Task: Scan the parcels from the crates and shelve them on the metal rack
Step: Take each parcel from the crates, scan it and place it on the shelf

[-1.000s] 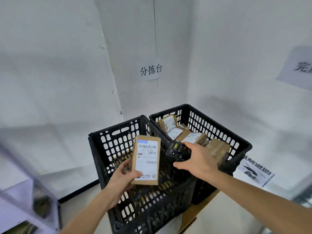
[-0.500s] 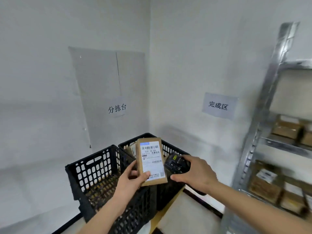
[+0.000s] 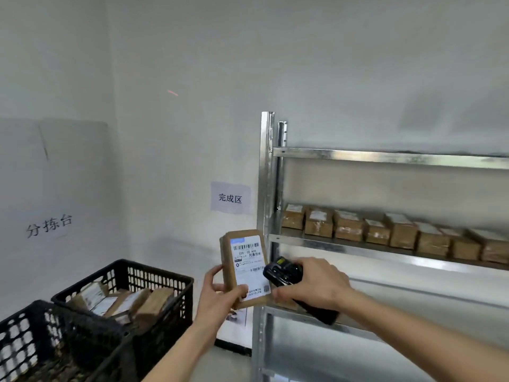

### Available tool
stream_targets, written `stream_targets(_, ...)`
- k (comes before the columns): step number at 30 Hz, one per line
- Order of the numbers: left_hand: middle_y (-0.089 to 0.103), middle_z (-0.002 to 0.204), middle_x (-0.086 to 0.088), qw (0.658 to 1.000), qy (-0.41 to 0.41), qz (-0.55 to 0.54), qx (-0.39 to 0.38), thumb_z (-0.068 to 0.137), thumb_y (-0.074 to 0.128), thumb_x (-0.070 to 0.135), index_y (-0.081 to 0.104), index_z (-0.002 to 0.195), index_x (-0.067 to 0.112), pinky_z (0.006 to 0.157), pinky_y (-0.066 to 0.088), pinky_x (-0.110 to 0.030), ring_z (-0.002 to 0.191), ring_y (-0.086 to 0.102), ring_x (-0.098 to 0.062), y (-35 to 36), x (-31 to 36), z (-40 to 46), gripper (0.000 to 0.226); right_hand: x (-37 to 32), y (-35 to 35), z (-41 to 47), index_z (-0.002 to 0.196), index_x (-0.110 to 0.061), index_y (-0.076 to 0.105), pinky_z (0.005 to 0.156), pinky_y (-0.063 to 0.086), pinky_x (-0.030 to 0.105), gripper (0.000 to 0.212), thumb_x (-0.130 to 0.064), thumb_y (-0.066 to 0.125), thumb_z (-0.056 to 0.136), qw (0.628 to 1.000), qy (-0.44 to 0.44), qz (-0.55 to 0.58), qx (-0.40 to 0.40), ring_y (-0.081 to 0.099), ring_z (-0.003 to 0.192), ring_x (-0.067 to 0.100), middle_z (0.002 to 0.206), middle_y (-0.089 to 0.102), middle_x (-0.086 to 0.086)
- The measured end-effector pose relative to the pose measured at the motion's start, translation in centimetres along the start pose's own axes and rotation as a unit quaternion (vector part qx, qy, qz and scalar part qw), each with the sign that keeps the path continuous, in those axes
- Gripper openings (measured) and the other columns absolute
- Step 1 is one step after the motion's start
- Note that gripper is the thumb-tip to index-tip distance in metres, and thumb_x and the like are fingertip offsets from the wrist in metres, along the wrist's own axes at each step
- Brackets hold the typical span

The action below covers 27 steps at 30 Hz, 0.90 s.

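My left hand [image 3: 217, 297] grips a brown cardboard parcel [image 3: 243, 267] upright, its white barcode label facing me. Right beside it my right hand [image 3: 314, 285] holds a black handheld scanner [image 3: 286, 274], its head against the parcel's right edge. Both are in front of the metal rack [image 3: 267, 188], whose middle shelf carries a row of several brown parcels [image 3: 385, 230]. At lower left stand two black plastic crates; the farther crate [image 3: 165, 282] holds several parcels [image 3: 124, 299], the nearer crate [image 3: 33, 340] is cut off by the frame edge.
White walls carry two paper signs, one [image 3: 230, 198] left of the rack and one [image 3: 49, 226] above the crates. A faint red scanner streak [image 3: 173, 92] shows on the wall. The rack's top shelf [image 3: 385, 157] and lower shelf [image 3: 413, 285] show no parcels.
The view has swung right from the crates to the rack. Both hands moved with it, the parcel and scanner staying close together, now in front of the rack's left post.
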<state>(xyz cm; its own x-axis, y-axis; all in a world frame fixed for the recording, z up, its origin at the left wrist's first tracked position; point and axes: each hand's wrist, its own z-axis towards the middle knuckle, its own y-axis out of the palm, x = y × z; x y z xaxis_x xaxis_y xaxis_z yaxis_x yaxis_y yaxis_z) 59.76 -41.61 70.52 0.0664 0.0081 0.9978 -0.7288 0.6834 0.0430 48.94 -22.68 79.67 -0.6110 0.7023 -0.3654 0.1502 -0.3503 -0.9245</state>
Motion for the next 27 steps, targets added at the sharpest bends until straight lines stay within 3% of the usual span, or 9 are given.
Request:
stream_targets(2, 0.071, 0.097, -0.012, 1.000, 0.003, 0.001, -0.023, 0.075, 0.083, 0.007, 0.049, 0.130, 0.031, 0.067, 0.061, -0.034, 0.072, 0.075, -0.015, 3.6, 0.6, -0.6, 0.069, 2.7, -2.2, -1.0, 0.099, -0.031, 0.066, 0.062, 0.041, 0.028, 0.070, -0.084, 0.072, 0.054, 0.999, 0.032, -0.016, 0.014, 0.065, 0.088, 0.015, 0.096, 0.070, -0.012)
stream_targets(7, 0.073, 0.087, 0.001, 0.997, 0.009, -0.018, -0.078, 0.080, 0.079, 0.001, 0.046, 0.128, 0.025, 0.051, 0.051, -0.013, 0.067, 0.072, -0.004, 12.5, 2.1, -3.0, 0.063, 9.1, -7.0, -3.7, 0.095, -0.028, 0.061, 0.073, 0.047, 0.033, 0.068, -0.083, 0.074, 0.059, 0.993, 0.086, -0.064, 0.042, 0.065, 0.092, 0.019, 0.098, 0.068, -0.008)
stream_targets(11, 0.075, 0.091, -0.002, 0.993, 0.009, -0.024, -0.112, 0.078, 0.081, 0.002, 0.046, 0.133, 0.025, 0.058, 0.057, -0.020, 0.076, 0.075, -0.013, 18.8, 2.3, -4.5, 0.069, 14.0, -9.9, -5.9, 0.098, -0.026, 0.060, 0.075, 0.046, 0.034, 0.069, -0.084, 0.074, 0.061, 0.988, 0.120, -0.091, 0.045, 0.063, 0.094, 0.021, 0.100, 0.066, -0.006)
stream_targets(22, 0.077, 0.098, 0.004, 0.986, -0.008, -0.032, -0.164, 0.076, 0.085, 0.008, 0.045, 0.132, 0.032, 0.069, 0.059, -0.027, 0.083, 0.075, -0.011, 30.5, 1.5, -8.5, 0.073, 24.3, -15.2, -10.4, 0.105, -0.026, 0.063, 0.071, 0.043, 0.032, 0.068, -0.077, 0.077, 0.062, 0.978, 0.170, -0.105, 0.056, 0.060, 0.092, 0.020, 0.101, 0.066, -0.007)
stream_targets(24, 0.076, 0.099, 0.005, 0.986, -0.004, -0.026, -0.167, 0.075, 0.086, 0.011, 0.045, 0.133, 0.031, 0.067, 0.057, -0.024, 0.081, 0.075, -0.011, 32.2, 1.4, -9.1, 0.073, 26.1, -15.5, -10.9, 0.108, -0.029, 0.063, 0.073, 0.045, 0.032, 0.071, -0.077, 0.078, 0.059, 0.979, 0.173, -0.089, 0.059, 0.062, 0.093, 0.018, 0.102, 0.066, -0.009)
stream_targets(27, 0.074, 0.104, 0.002, 0.986, -0.002, -0.019, -0.167, 0.074, 0.088, 0.022, 0.046, 0.135, 0.031, 0.078, 0.060, -0.036, 0.087, 0.074, -0.016, 34.6, 1.2, -10.2, 0.075, 29.0, -15.6, -11.5, 0.107, -0.032, 0.064, 0.077, 0.053, 0.032, 0.071, -0.076, 0.080, 0.054, 0.984, 0.170, -0.022, 0.055, 0.066, 0.091, 0.012, 0.099, 0.069, -0.013)
